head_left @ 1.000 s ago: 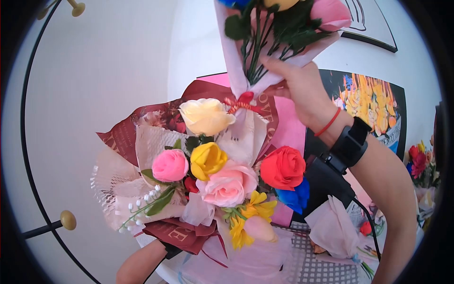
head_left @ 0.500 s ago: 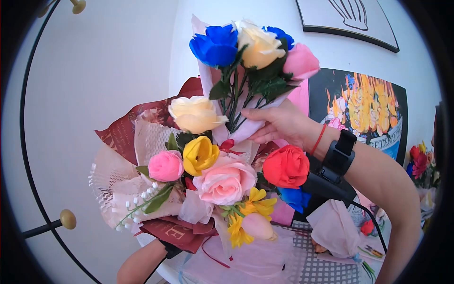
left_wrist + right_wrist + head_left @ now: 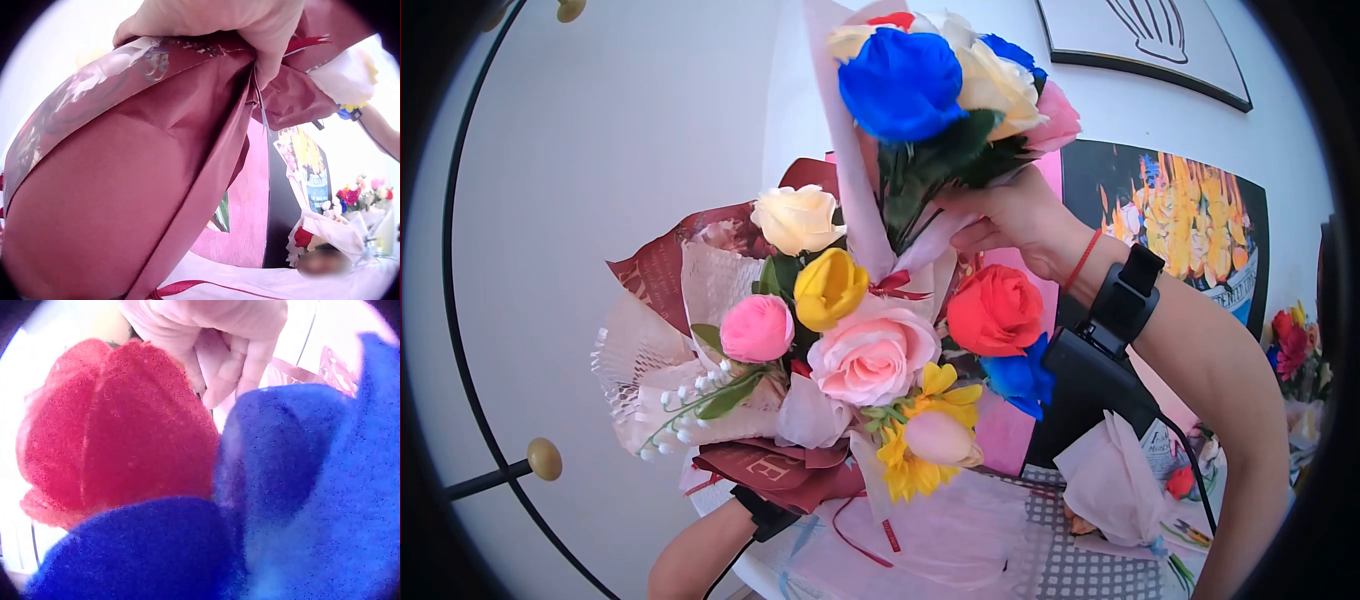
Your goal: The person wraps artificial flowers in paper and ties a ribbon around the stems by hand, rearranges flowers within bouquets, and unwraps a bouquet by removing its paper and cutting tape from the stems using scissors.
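In the left wrist view my left hand (image 3: 225,19) grips the gathered neck of a large bouquet's dark red wrapping paper (image 3: 125,162); the head view hides this hand behind the paper. The bouquet carries a pink rose (image 3: 872,352), a yellow tulip (image 3: 830,290), a cream rose (image 3: 797,219) and a red rose (image 3: 995,310). My right hand (image 3: 1025,215) holds a smaller bouquet by its pale pink wrap (image 3: 848,150). Its blue rose (image 3: 900,85) and cream blooms lean towards the head camera, above the large bouquet. A red ribbon (image 3: 900,287) shows at its lower end.
A pale wrapped bunch (image 3: 1115,490) lies on the checked cloth (image 3: 1090,575) at lower right. Behind it stand a dark flower poster (image 3: 1195,225) and more flowers (image 3: 1288,345). A black coat rack (image 3: 460,300) with wooden knobs is at left.
My right hand first lowers the smaller bouquet leftward, then lifts it slightly and tips its blooms closer to the head camera. The large bouquet shifts up a little in my left hand.
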The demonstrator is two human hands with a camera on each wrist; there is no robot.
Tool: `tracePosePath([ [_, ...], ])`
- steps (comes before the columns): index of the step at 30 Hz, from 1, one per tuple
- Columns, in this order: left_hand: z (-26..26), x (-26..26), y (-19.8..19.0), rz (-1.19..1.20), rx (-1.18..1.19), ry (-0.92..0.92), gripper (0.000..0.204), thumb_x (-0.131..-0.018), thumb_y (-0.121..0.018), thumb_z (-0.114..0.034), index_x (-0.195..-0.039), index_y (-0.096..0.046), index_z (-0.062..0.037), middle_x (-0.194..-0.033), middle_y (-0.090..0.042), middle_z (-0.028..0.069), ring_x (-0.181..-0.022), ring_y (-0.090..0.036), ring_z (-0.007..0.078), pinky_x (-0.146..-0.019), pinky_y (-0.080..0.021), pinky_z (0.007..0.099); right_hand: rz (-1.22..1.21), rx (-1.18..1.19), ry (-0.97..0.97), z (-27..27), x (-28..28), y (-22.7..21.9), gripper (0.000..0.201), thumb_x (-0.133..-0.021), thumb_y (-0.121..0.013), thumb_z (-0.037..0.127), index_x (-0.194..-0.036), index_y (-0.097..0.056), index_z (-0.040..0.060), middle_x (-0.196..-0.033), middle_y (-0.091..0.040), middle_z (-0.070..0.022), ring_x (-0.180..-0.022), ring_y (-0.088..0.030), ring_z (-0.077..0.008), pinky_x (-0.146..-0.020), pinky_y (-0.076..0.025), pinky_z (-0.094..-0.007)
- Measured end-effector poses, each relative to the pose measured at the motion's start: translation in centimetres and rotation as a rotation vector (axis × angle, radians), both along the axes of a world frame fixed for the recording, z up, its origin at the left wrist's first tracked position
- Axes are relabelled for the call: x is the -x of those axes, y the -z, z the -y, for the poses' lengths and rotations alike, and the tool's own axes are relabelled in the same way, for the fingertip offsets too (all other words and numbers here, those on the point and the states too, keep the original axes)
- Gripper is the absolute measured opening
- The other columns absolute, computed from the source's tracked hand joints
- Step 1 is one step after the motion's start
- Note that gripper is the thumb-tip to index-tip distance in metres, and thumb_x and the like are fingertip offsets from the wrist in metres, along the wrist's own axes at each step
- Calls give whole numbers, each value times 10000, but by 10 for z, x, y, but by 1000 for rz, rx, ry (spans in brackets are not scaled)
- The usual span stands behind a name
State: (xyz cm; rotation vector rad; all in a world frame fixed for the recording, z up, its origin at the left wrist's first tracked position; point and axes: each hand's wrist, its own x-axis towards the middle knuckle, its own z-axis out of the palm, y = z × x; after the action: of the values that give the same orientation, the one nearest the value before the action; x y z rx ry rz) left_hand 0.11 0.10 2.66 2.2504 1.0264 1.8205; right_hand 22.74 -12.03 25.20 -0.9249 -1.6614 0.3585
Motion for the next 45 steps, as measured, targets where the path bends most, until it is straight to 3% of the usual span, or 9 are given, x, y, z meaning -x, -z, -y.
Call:
tracePosePath([
  [10,-2,-7,6,-25,33,-4,336,-863,-487,-294,-1169,-537,-164,-1009,-612,90,-874,-589,230,-756,-448,332,113,137,-255,-37,-13,18,298,-724,-655,-5,-1002,-549,16,-915,-596,-33,-739,-576,-102,-609,-492,-256],
  [16,-4,0,18,-37,62,-13,335,-865,-484,-297,-1170,-537,-169,-1006,-613,91,-870,-591,231,-752,-449,333,144,460,-231,-17,-3,7,312,-789,-645,159,-1074,-552,75,-927,-599,-37,-800,-584,-110,-619,-485,-245],
  [19,-6,4,24,-41,75,-19,334,-866,-482,-298,-1170,-537,-171,-1005,-614,91,-868,-591,232,-750,-450,333,210,153,-58,-2,-6,5,401,-838,-592,132,-1210,-464,57,-1179,-527,-77,-1098,-491,-151,-923,-411,-301],
  [24,-7,-1,28,-57,110,-28,333,-868,-479,-300,-1171,-537,-175,-1003,-615,92,-865,-593,234,-747,-451,334,301,-535,-66,-4,-28,-2,762,-637,-765,209,-1288,-390,79,-1203,-500,-86,-1131,-462,-215,-972,-353,-319],
  [28,-8,-1,37,-68,140,-38,333,-869,-477,-302,-1171,-538,-178,-1002,-615,92,-863,-594,235,-744,-452,335,535,-958,-50,39,-10,-11,814,-635,-727,72,-1342,-325,89,-1290,-412,-114,-1186,-404,-189,-995,-320,-318],
  [30,-9,-2,38,-78,147,-37,332,-870,-475,-303,-1172,-538,-179,-1001,-616,93,-862,-594,236,-743,-453,335,1056,-756,521,84,23,2,800,-771,-589,312,-1371,-135,38,-1403,-160,-203,-1333,-103,-284,-1066,-97,-390],
  [34,-10,-7,42,-104,159,-22,332,-871,-473,-305,-1172,-538,-182,-999,-617,93,-859,-595,237,-741,-454,336,990,-971,180,51,16,-5,760,-617,-732,80,-1295,-391,113,-1228,-454,-112,-1162,-421,-217,-962,-346,-333],
  [40,-10,-6,41,-118,167,-24,331,-873,-469,-308,-1173,-538,-187,-997,-618,94,-856,-597,239,-737,-455,337,947,-1111,607,15,15,-23,405,-655,-706,193,-1023,-556,113,-861,-560,-114,-857,-551,-290,-698,-451,-374],
  [45,-15,-2,37,-116,157,-31,330,-874,-466,-311,-1173,-539,-190,-995,-618,95,-853,-598,241,-734,-456,338,895,-894,658,-13,10,-39,348,-670,-683,154,-993,-570,88,-859,-564,-131,-825,-567,-289,-688,-456,-357],
])
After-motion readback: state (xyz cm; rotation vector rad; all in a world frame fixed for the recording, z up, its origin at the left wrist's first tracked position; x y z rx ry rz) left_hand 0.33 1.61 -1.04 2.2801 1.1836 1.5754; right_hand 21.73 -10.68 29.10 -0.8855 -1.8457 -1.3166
